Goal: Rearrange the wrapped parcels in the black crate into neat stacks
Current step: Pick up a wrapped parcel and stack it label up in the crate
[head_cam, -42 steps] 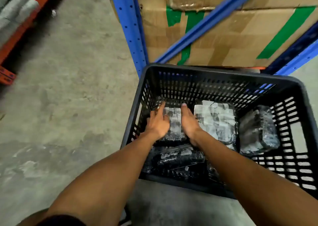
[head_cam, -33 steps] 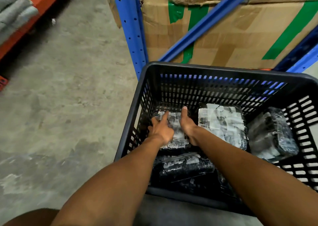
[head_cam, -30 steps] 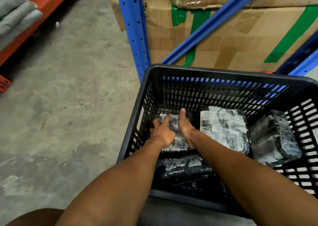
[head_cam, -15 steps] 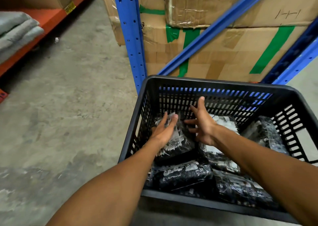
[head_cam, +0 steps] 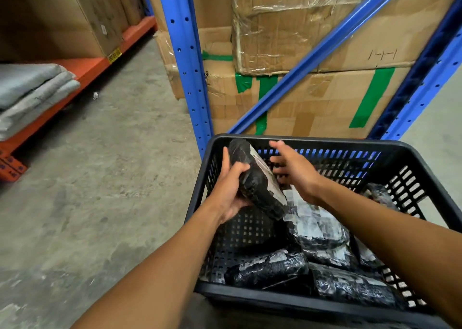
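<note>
Grey concrete floor (head_cam: 105,183) lies bare to the left of everything, running back between an orange shelf (head_cam: 82,78) and a blue rack (head_cam: 186,61) packed with cardboard boxes (head_cam: 295,53). Just in front of the rack sits the black crate (head_cam: 422,186), its far rim close to the rack's upright and diagonal brace, its slotted walls boxing in the hands on all sides while the top is open. Inside, the left half of the crate's perforated bottom shows bare; wrapped parcels (head_cam: 322,238) lie heaped along the right and near sides, some leaning on one another. One parcel (head_cam: 257,181) is lifted over the crate's far left part, tilted with its long axis running from upper left, level with the far rim, down to lower right, its lower end near the heap. The left hand (head_cam: 231,191) is closed around its left side, thumb over the top. The right hand (head_cam: 297,171) is spread open, holding nothing, fingertips just beside the parcel's right edge; whether they touch it is unclear.
</note>
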A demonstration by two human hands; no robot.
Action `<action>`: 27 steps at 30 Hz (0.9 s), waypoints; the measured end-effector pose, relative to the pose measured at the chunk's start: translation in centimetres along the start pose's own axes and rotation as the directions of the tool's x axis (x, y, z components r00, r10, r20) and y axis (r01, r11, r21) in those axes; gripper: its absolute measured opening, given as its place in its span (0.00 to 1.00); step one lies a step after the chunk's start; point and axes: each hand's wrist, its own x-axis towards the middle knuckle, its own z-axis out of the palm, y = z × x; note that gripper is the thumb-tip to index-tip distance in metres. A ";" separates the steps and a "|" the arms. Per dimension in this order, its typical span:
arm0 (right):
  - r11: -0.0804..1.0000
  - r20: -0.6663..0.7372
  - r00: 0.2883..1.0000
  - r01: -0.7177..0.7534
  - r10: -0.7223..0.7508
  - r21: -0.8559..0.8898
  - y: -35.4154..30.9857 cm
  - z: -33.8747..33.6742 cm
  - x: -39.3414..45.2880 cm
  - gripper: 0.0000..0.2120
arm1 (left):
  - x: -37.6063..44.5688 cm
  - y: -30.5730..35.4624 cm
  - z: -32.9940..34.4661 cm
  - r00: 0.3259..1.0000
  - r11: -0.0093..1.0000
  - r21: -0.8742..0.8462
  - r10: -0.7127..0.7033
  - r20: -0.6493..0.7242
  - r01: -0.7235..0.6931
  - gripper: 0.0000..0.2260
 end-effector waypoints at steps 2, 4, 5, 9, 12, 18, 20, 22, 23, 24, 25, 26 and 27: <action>0.974 0.003 0.998 0.057 -0.058 -0.219 1.2 -0.1 -0.4 0.28 | -0.2 0.7 -0.1 0.999 0.998 -0.059 0.036 0.029 -0.034 0.35; 0.990 0.055 0.993 -0.096 0.102 -0.107 2.1 -0.6 -1.0 0.31 | -0.3 1.4 -0.2 0.994 0.991 -0.125 0.061 0.092 -0.049 0.30; 0.983 0.111 0.977 -0.182 0.180 0.005 2.4 -0.7 -1.3 0.30 | -0.4 1.6 -0.3 0.990 0.988 -0.145 0.067 0.127 -0.049 0.28; 0.981 0.131 0.981 -0.155 0.140 0.113 2.2 -0.6 -1.3 0.27 | -0.3 2.1 -1.0 0.993 0.994 -0.101 0.050 0.105 -0.040 0.30; 0.999 0.057 0.998 -0.022 0.020 0.037 2.3 -0.5 -1.7 0.30 | 0.2 2.0 -1.5 0.996 0.987 0.131 0.094 -0.004 -0.093 0.36; 0.984 0.040 0.988 0.153 -0.150 -0.088 2.9 -0.3 -2.5 0.29 | -0.5 1.6 -2.4 0.993 0.770 0.634 -0.002 0.122 -0.076 0.44; 0.982 0.033 0.987 0.161 -0.159 -0.100 3.3 0.3 -2.7 0.28 | -0.4 1.2 -2.9 0.994 0.737 0.673 -0.005 0.105 -0.067 0.44; 0.985 0.023 0.990 0.142 -0.140 -0.094 3.9 1.0 -2.7 0.27 | -0.5 0.8 -2.8 0.999 0.708 0.705 0.009 0.041 -0.036 0.44; 0.987 0.017 0.993 0.120 -0.119 -0.104 4.2 1.4 -2.7 0.27 | -0.6 0.6 -2.6 1.000 0.682 0.731 0.020 -0.001 -0.013 0.43; 0.988 0.009 0.995 0.095 -0.095 -0.120 4.6 1.9 -2.6 0.27 | -0.6 0.3 -2.5 0.998 0.644 0.765 0.037 -0.051 0.015 0.41; 0.988 0.000 0.998 0.066 -0.066 -0.139 5.0 2.4 -2.6 0.26 | -0.6 0.0 -2.4 0.993 0.602 0.797 0.052 -0.102 0.051 0.39; 0.986 -0.012 0.999 0.030 -0.033 -0.162 5.5 2.8 -2.4 0.25 | -0.7 -0.4 -2.4 0.988 0.569 0.818 0.052 -0.143 0.088 0.38; 0.983 -0.021 1.000 -0.010 0.006 -0.185 5.9 3.2 -2.2 0.25 | -0.6 -0.7 -2.4 0.985 0.547 0.828 0.035 -0.166 0.120 0.37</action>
